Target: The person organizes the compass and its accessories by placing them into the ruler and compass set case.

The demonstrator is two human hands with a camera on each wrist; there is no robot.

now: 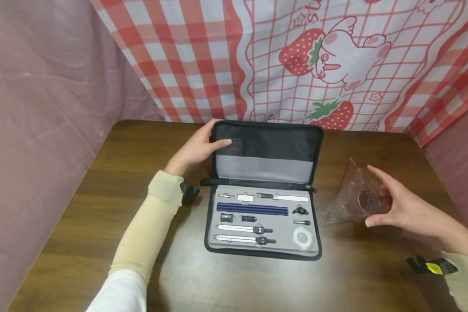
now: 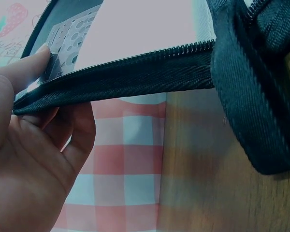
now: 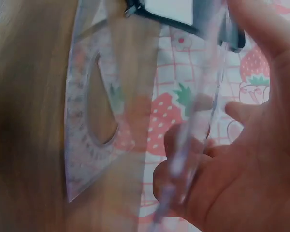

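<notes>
My left hand grips the upper left edge of the lid of an unzipped black case; its thumb lies on the lid's inner face. In the left wrist view, a clear stencil template sits in the lid beside the thumb. To the right of the case, my right hand holds a clear set square by one side, thumb and index finger spread. The right wrist view has one clear triangle apart from the palm, and a blurred clear edge against the curled fingers.
In the case's grey tray lie two compasses, blue pencils, a sharpener, an eraser and a round white ring. Checked strawberry cloth hangs behind the wooden table.
</notes>
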